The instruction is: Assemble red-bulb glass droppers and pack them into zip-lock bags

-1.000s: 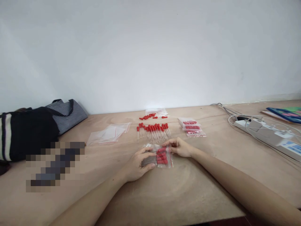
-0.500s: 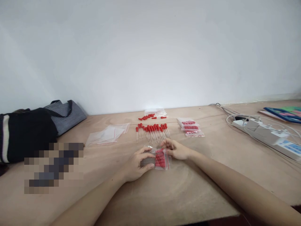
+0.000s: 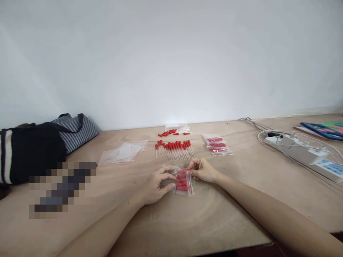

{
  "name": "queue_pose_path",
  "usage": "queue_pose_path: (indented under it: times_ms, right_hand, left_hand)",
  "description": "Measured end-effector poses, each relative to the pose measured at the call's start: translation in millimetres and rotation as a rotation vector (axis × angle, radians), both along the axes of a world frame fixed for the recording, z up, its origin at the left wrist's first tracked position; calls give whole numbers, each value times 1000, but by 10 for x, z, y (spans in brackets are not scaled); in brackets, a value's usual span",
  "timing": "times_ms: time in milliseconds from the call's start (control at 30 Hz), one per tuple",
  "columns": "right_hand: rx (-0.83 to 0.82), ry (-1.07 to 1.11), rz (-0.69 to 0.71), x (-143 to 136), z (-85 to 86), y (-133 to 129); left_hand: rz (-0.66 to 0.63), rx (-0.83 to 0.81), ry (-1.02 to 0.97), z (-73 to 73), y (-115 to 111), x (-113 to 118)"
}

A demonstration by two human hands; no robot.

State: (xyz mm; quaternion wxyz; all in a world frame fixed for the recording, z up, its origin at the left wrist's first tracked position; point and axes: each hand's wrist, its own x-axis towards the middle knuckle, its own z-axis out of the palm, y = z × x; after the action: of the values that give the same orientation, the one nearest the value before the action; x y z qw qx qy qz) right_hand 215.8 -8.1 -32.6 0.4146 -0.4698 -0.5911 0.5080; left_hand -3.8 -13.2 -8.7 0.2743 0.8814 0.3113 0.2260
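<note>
A clear zip bag (image 3: 182, 181) with several red rubber bulbs inside lies on the wooden table, its red-lined edge to the right. My left hand (image 3: 158, 184) holds the bag's left side, with thumb and fingers on the plastic. At the upper right corner, my right hand (image 3: 203, 170) pinches the bag's edge. Just beyond the hands is a row of droppers (image 3: 177, 148) with red bulbs and pale stems. Loose red bulbs (image 3: 167, 133) lie farther back, beside a clear bag (image 3: 177, 127).
Flat clear bags (image 3: 123, 152) lie at the left, filled bags (image 3: 217, 145) at the right. A black bag (image 3: 34, 151) and a striped bag (image 3: 77, 134) stand far left. Power strips (image 3: 302, 153) with cables and a blue-edged item (image 3: 321, 131) are at the right.
My right hand's fingers have closed together at the bag's upper right corner. The bag's right edge has shifted slightly, and the bulbs inside look more spread out. My left hand has barely moved.
</note>
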Motion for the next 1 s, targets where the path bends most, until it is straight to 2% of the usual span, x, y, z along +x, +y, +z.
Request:
queue_pose_path:
  times_ms: [133,267,467,533,633,767,900,1000]
  right_hand:
    - [-26,3,41,60,8,36]
    - [-42,-9,15,36,5,44]
    - [95,-28,-72,-35,-24,29]
    - [110,-9,-17,-12,-21,20]
    - [104,29,138,62,8,-16]
    - [56,-47,325,175,72,-98]
    - [54,-148,403,231,121,-165]
    - [136,-231,451,215,120,-198]
  left_hand:
    - [25,-1,-4,-21,12,-8]
    - [12,5,-7,-25,20,-7]
    - [12,5,35,41,-11,6]
    - [15,14,35,50,-15,3]
    - [23,49,49,40,9,-28]
    - [71,127,87,21,94,-121]
    - [128,223,129,12,195,-216]
    - [175,323,148,-20,278,-261]
